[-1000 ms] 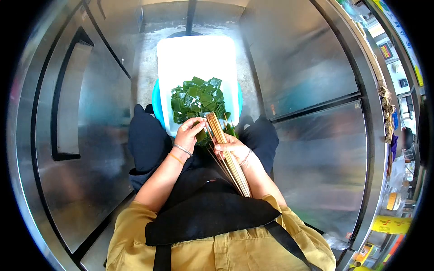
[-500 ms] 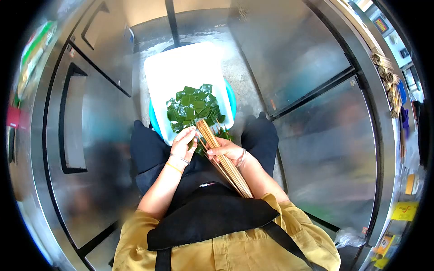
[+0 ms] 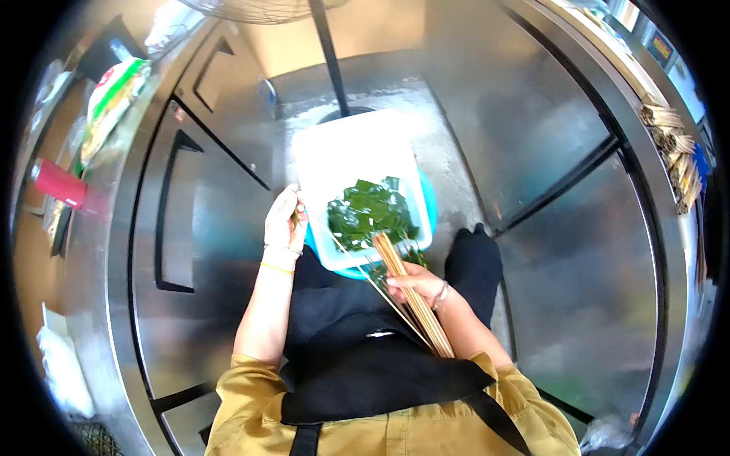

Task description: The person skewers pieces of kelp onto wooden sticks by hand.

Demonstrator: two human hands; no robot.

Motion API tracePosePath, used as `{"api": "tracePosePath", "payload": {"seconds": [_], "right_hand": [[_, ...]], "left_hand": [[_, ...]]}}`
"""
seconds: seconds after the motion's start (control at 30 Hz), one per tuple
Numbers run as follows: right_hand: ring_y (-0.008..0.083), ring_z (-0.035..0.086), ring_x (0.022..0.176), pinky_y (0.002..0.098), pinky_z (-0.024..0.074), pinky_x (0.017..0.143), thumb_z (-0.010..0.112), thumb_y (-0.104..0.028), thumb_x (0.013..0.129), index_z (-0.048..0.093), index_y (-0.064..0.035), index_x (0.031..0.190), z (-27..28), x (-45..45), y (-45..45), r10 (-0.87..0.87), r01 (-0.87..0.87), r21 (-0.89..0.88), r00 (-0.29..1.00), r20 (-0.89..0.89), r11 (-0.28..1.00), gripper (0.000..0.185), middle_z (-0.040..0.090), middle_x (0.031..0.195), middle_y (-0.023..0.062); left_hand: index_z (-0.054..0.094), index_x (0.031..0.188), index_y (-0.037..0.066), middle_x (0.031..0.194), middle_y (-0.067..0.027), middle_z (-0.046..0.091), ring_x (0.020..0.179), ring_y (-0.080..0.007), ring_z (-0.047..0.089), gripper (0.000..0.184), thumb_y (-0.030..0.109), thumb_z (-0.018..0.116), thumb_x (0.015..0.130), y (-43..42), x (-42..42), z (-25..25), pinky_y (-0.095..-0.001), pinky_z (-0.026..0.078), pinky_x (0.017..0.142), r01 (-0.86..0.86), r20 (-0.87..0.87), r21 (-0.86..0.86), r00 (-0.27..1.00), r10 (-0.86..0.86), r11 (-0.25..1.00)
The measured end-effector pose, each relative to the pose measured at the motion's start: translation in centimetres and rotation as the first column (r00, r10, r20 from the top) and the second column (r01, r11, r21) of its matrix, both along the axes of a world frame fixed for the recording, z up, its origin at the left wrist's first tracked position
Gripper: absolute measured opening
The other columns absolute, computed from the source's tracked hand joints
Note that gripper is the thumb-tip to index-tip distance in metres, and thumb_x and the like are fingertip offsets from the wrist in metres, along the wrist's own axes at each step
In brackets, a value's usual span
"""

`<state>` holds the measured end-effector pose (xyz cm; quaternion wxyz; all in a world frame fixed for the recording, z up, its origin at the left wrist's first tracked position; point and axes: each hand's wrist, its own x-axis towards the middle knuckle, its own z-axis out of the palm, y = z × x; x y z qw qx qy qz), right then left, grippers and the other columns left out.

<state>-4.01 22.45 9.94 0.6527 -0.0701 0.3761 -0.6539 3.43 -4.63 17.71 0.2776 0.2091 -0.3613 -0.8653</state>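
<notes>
My right hand [image 3: 414, 283] is closed round a thick bundle of thin wooden sticks [image 3: 420, 308], whose lower ends rest against my apron. My left hand [image 3: 285, 219] is raised at the left of the white tray [image 3: 318, 157], its fingers pinched on a small dark green piece [image 3: 295, 217]. A few loose sticks [image 3: 384, 295] slant beside the bundle, one reaching up toward my left hand. Cut green square pieces [image 3: 369, 213] lie heaped in the near half of the tray. More green pieces show beneath the stick tips.
A blue basin [image 3: 430, 209] is under the tray. Steel cabinets stand on both sides, the left one with a handle [image 3: 163, 220]. A red can [image 3: 59, 182] is at far left, bundled sticks [image 3: 673, 148] at far right. A dark pole [image 3: 328, 61] rises behind the tray.
My left hand has moved away from the bundle, left and up, with the green piece. My right hand still holds the sticks. The whole view has shifted, showing more of the left counter.
</notes>
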Motion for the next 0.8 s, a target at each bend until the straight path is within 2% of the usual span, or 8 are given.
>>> {"api": "tracePosePath", "payload": {"seconds": [0.13,0.3,0.43,0.47,0.53,0.57,0.63,0.8], "right_hand": [[0.0106,0.050,0.050,0.0215,0.0411,0.043,0.063,-0.011,0.077,0.046,-0.0061,0.091,-0.4,-0.1,0.0,0.020,-0.017,0.046,0.997,-0.073,0.999,0.023,0.054,0.067,0.0039],[0.0116,0.050,0.050,0.0227,0.0409,0.045,0.060,-0.008,0.079,0.045,-0.0070,0.089,-1.0,0.0,-0.1,0.034,-0.034,-0.002,0.999,-0.018,0.999,0.019,0.054,0.067,0.0043],[0.0116,0.051,0.051,0.0227,0.0418,0.045,0.060,-0.006,0.079,0.046,-0.0067,0.089,-1.5,-0.1,-0.1,0.042,-0.042,-0.024,0.999,0.003,0.999,0.018,0.055,0.066,0.0047],[0.0115,0.051,0.051,0.0224,0.0420,0.045,0.060,-0.006,0.079,0.046,-0.0066,0.089,-1.7,-0.1,-0.1,0.041,-0.041,-0.018,0.999,0.014,0.999,0.017,0.056,0.066,0.0049],[0.0117,0.052,0.050,0.0211,0.0413,0.044,0.061,-0.004,0.077,0.046,-0.0068,0.088,-1.2,-0.1,-0.1,0.019,-0.019,0.021,1.000,-0.003,1.000,0.019,0.056,0.066,0.0060],[0.0118,0.052,0.050,0.0211,0.0413,0.044,0.062,-0.004,0.076,0.046,-0.0067,0.088,-1.2,-0.1,-0.1,0.018,-0.018,0.024,1.000,-0.005,1.000,0.019,0.056,0.065,0.0062],[0.0123,0.051,0.050,0.0213,0.0411,0.044,0.062,-0.004,0.076,0.047,-0.0063,0.087,-1.4,0.0,-0.1,0.019,-0.019,0.035,1.000,-0.010,0.999,0.019,0.056,0.065,0.0064],[0.0123,0.050,0.049,0.0214,0.0419,0.045,0.062,-0.004,0.075,0.046,-0.0060,0.086,-0.6,0.2,-0.1,0.000,0.001,0.037,1.000,-0.028,0.999,0.019,0.055,0.064,0.0059]], "left_hand": [[0.055,0.097,0.006,0.082,-0.0035,0.058,0.064,-0.0067,0.053,0.011,0.011,0.052,0.087,-1.9,0.5,5.3,-0.0164,0.043,0.055,-0.073,-0.153,-0.063,0.986,0.062,0.995],[0.052,0.097,0.005,0.088,-0.0075,0.056,0.066,-0.0075,0.049,0.011,0.008,0.052,0.086,-2.5,3.8,15.9,-0.0147,0.041,0.053,-0.462,-0.450,-0.331,0.844,0.293,0.823],[0.050,0.093,0.003,0.088,-0.0082,0.055,0.056,-0.0055,0.043,0.007,0.004,0.050,0.086,3.9,8.8,23.9,-0.0142,0.034,0.045,-0.870,-0.750,-0.493,0.425,0.506,0.000],[0.049,0.090,0.002,0.082,-0.0077,0.052,0.054,-0.0065,0.038,0.004,0.004,0.050,0.086,4.1,12.1,23.6,-0.0148,0.032,0.043,-0.863,-0.806,-0.483,0.373,0.459,-0.147],[0.045,0.092,0.001,0.075,-0.0079,0.045,0.053,-0.0096,0.036,0.007,0.006,0.047,0.087,7.0,13.4,24.7,-0.0178,0.031,0.043,-0.670,-0.970,-0.144,-0.049,0.237,-0.728],[0.043,0.094,0.000,0.079,-0.0107,0.045,0.052,-0.0116,0.036,0.007,0.006,0.044,0.088,8.0,14.4,25.0,-0.0197,0.032,0.043,-0.539,-0.997,-0.025,-0.047,0.059,-0.842],[0.043,0.092,0.000,0.083,-0.0134,0.046,0.051,-0.0132,0.037,0.007,0.006,0.041,0.089,8.3,15.3,25.1,-0.0209,0.033,0.041,-0.385,-0.995,0.102,-0.059,-0.086,-0.917],[0.051,0.088,-0.002,0.094,-0.0163,0.052,0.065,-0.0194,0.053,0.012,-0.010,0.052,0.079,5.3,18.7,23.7,-0.0222,0.044,0.046,-0.283,-0.899,-0.438,0.145,0.413,-0.853]]}}
